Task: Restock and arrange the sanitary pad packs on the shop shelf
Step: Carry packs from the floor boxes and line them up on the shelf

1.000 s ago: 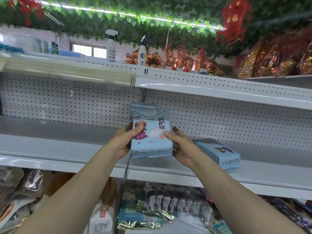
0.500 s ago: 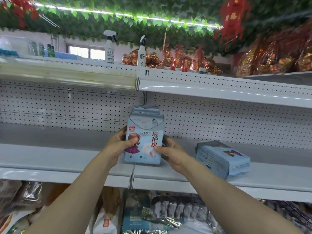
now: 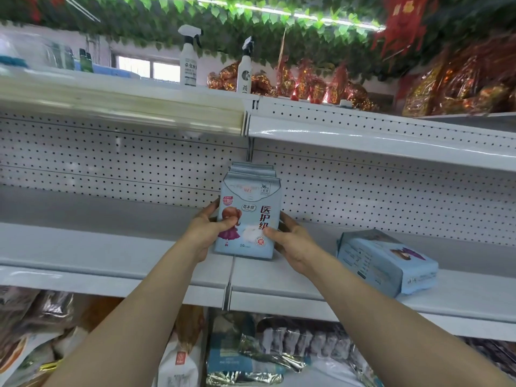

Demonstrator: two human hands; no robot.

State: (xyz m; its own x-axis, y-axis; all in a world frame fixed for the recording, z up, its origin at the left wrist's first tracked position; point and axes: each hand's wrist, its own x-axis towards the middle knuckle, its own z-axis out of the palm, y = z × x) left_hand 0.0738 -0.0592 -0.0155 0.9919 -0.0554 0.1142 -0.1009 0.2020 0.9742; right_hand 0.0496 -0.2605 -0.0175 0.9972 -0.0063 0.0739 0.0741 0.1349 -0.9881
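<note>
A white metal shop shelf (image 3: 111,247) runs across the view, made of two boards that meet at a seam near the middle, with a white pegboard back panel (image 3: 111,163) rising behind it. A pale blue sanitary pad pack (image 3: 247,219) stands upright on the shelf right at that seam, its printed front facing out, set back from the front edge; the tops of more packs show just behind it, close to the back panel. The left hand (image 3: 205,233) grips the pack's left side with the thumb curled across its front, and the right hand (image 3: 293,241) grips the right side, thumb pressed on the front and fingers wrapped behind. A second pad pack (image 3: 385,261) lies flat on the right board, near the front edge and well apart from the hands. The upper shelf (image 3: 363,135) carries two white spray bottles (image 3: 190,60) and red-and-gold foil packs (image 3: 307,85). A green leaf garland (image 3: 195,23) hangs along the ceiling, and a window (image 3: 150,69) shows at the far left. Bagged goods (image 3: 251,353) crowd the shelf below.
</note>
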